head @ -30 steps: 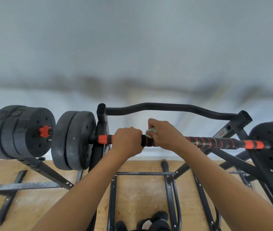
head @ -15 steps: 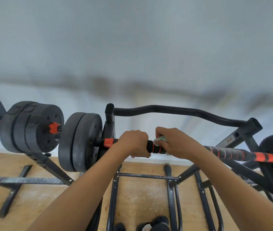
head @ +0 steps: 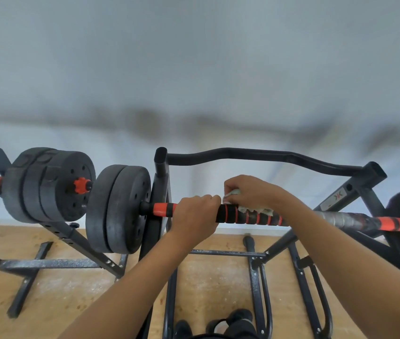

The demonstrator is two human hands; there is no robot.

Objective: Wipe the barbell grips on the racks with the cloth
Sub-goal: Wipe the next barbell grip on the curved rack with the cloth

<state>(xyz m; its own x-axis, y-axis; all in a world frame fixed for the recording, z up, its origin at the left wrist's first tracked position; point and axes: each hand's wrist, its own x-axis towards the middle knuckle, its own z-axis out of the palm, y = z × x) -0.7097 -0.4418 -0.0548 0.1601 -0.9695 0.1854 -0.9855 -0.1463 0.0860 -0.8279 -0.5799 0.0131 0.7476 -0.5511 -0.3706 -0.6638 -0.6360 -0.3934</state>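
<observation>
Caught mid-wipe at centre frame. Steadied the bar [head: 348, 220] with the left hand [head: 195, 215], wrapped tight round the grip [head: 249, 217] just right of the orange band [head: 163, 209]. Held the cloth [head: 266, 211] bunched in the right hand [head: 252, 193], pressed on top of the grip, just beside the left. Called next, likely, for a stroke rightward along the ribbed foam, then round its underside.

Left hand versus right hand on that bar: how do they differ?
The left hand wraps bare around the barbell grip; the right hand holds a pale cloth against it. The left hand sits nearer the weight plates; the right hand is closer to the bar's middle and rides higher, on top. Both are on the same barbell grip.
</observation>
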